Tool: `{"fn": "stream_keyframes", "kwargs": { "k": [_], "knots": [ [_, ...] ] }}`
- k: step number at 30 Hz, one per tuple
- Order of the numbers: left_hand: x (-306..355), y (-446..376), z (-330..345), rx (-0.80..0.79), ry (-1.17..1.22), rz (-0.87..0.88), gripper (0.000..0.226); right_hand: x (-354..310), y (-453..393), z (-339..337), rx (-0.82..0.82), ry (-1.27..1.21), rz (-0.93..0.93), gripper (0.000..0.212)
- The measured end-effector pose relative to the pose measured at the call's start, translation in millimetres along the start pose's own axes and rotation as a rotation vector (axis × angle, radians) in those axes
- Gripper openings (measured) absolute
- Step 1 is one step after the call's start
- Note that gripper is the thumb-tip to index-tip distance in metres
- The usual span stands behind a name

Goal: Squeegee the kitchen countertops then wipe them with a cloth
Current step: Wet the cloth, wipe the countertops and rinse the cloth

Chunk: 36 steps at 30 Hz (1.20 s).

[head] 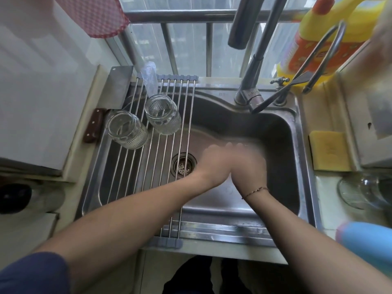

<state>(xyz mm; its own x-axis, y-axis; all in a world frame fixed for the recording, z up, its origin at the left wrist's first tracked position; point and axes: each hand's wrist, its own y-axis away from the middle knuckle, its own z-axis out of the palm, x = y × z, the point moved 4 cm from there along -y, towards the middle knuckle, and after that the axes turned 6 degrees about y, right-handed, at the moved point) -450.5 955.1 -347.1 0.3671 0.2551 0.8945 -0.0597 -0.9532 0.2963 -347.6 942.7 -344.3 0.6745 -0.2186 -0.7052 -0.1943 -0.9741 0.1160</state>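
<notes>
Both my hands are down inside the steel sink point(296, 149), pressed against each other below the faucet point(252, 81). My left hand point(213, 164) lies to the right of the drain point(183, 165). My right hand point(249, 166) touches it, with a thin bracelet on the wrist. Both are motion-blurred, with the fingers stretched out and nothing visible in them. I see no squeegee or cloth. The pale countertop point(327, 187) runs along the sink's right side.
A roll-up wire rack point(182, 115) covers the sink's left half and carries two glass jars point(127, 129) point(163, 114). A cleaver point(115, 90) lies at the left. A yellow sponge point(328, 152), a yellow detergent bottle point(322, 45), a glass bowl point(360, 190) and a blue object point(367, 238) are at the right.
</notes>
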Motion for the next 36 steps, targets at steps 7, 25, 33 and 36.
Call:
{"fn": "stream_keyframes", "kwargs": {
  "k": [7, 25, 33, 36],
  "knots": [
    [9.4, -4.1, -5.5, 0.136, -0.618, 0.465, 0.06, 9.6, 11.2, 17.1, -0.355, -0.503, 0.697, 0.034],
    [11.1, 85.8, -14.0, -0.185, 0.453, -0.139, 0.021, -10.7, 88.0, -52.2, -0.205, -0.557, 0.042, 0.012],
    [-19.6, 183.9, -83.8, -0.037, 0.515, -0.185, 0.029, -54.6, 163.9, -36.2, -0.5, -0.5, -0.255, 0.061],
    [-45.4, 222.7, -118.1, -0.043, 0.495, -0.227, 0.053, -93.5, 189.7, -19.2, -0.631, -0.322, -0.358, 0.039]
  ]
}}
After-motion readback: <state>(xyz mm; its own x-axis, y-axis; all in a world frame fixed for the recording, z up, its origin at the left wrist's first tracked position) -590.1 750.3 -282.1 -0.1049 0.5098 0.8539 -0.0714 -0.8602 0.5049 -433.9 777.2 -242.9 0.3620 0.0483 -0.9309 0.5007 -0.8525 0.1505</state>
